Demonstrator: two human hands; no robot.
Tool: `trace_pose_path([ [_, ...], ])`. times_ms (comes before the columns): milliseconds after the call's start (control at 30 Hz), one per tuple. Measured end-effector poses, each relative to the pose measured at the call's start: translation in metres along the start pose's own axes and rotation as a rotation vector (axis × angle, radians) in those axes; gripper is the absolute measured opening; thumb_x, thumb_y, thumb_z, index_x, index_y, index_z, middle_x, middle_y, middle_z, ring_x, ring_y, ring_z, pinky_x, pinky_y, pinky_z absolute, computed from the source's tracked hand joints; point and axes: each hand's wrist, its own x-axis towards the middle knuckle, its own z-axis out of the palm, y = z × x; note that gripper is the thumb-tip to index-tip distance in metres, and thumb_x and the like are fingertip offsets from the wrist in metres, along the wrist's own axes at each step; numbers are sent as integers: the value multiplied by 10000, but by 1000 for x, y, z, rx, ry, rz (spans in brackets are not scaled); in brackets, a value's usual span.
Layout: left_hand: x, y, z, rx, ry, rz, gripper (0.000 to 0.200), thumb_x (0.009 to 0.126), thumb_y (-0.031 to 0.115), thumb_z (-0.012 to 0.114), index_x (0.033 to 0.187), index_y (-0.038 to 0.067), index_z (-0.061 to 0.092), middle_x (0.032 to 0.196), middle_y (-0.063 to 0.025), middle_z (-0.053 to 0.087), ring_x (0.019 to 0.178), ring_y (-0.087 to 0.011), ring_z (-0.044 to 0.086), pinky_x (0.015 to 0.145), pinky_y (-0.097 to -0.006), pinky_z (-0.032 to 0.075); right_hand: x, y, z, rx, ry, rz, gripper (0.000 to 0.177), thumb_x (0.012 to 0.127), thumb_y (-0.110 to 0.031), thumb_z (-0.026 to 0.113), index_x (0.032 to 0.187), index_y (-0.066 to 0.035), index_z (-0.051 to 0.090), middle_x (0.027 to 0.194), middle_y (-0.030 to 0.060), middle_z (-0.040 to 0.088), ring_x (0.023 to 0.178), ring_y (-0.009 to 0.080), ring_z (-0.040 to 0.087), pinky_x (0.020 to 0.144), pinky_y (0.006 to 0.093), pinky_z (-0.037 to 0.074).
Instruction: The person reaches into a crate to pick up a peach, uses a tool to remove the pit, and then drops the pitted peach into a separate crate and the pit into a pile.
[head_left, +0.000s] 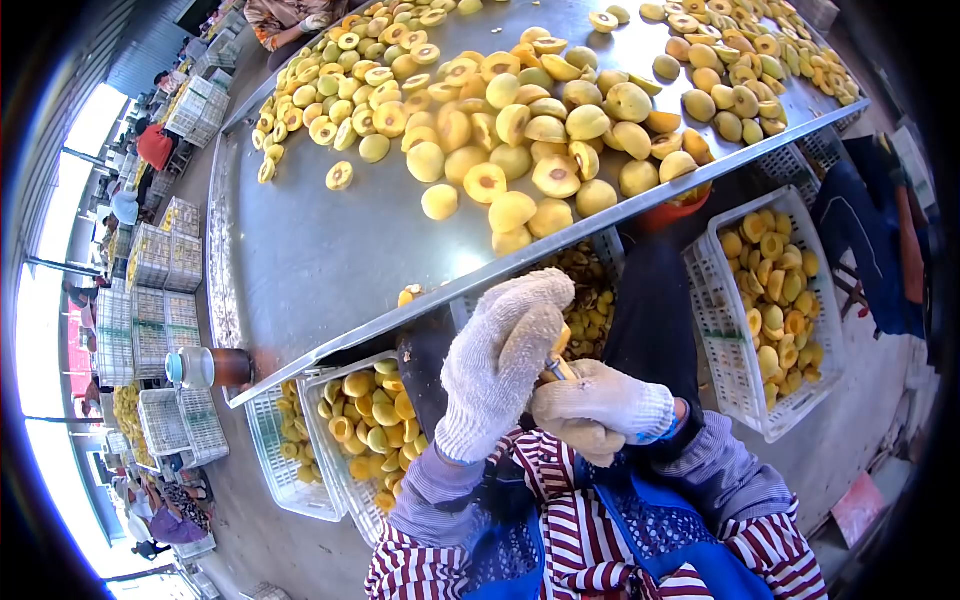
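Both my hands wear whitish knit gloves and meet above my lap, just below the metal table's edge. My left hand (505,350) is closed round a yellow fruit piece (560,342), mostly hidden by the fingers. My right hand (603,405) is wrapped round a small tool (560,368) with a yellow part, which touches the fruit piece. On the metal table (300,260) lie many halved yellow fruits (485,182), some with the cut side up. Under my hands, a crate between my knees holds fruit pieces (585,300).
White crates of fruit stand at the left (340,470) and right (715,330). A jar (215,368) with a blue lid is at the table's left corner. A person's gloved hand (315,22) is beyond the table; another person's dark clothing (870,235) shows at right.
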Motion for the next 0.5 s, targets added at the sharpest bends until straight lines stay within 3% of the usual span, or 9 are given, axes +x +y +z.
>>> trace_pose_path([
  [33, 4, -1, -3, 66, -47, 45, 244, 937, 129, 666, 1161, 34, 675, 1209, -144, 664, 1130, -235, 637, 942, -326, 515, -1, 0, -2, 81, -73, 58, 279, 1010, -298, 559, 842, -76, 578, 573, 7, 543, 415, 93, 510, 370, 257, 406],
  [67, 10, -4, -4, 205, -56, 284, 240, 912, 146, 696, 1128, 43, 695, 1166, -131, 687, 1104, -241, 658, 926, -323, 523, -1, 3, -2, 111, -78, 44, 290, 1011, -301, 554, 820, -84, 559, 542, 5, 511, 383, 102, 482, 352, 263, 394],
  [167, 12, -1, -9, 341, -154, 398, 263, 875, 161, 731, 1113, 53, 706, 1161, -126, 693, 1098, -257, 663, 911, -327, 529, 2, 21, -4, 256, -121, 13, 310, 1015, -303, 541, 781, -99, 525, 481, -1, 442, 323, 120, 424, 318, 275, 372],
  [200, 13, -3, -7, 360, -144, 427, 293, 848, 173, 750, 1116, 62, 708, 1154, -125, 699, 1083, -265, 670, 888, -332, 536, 4, 27, -8, 336, -155, 13, 302, 1017, -296, 536, 788, -99, 529, 483, -4, 437, 325, 119, 422, 318, 274, 374],
  [300, 13, -9, -9, 75, -215, 253, 319, 831, 196, 762, 1115, 60, 708, 1166, -135, 694, 1067, -291, 675, 879, -343, 539, -1, 24, -2, 387, -210, -14, 260, 1014, -279, 536, 830, -95, 539, 495, -5, 447, 332, 120, 427, 316, 275, 379],
  [500, 13, 0, -10, 112, -178, 539, 294, 864, 162, 724, 1122, 24, 693, 1173, -173, 683, 1075, -312, 665, 908, -361, 528, -8, 17, 7, 396, -257, -20, 193, 1003, -263, 547, 929, -85, 546, 530, -3, 482, 341, 128, 447, 314, 276, 390],
])
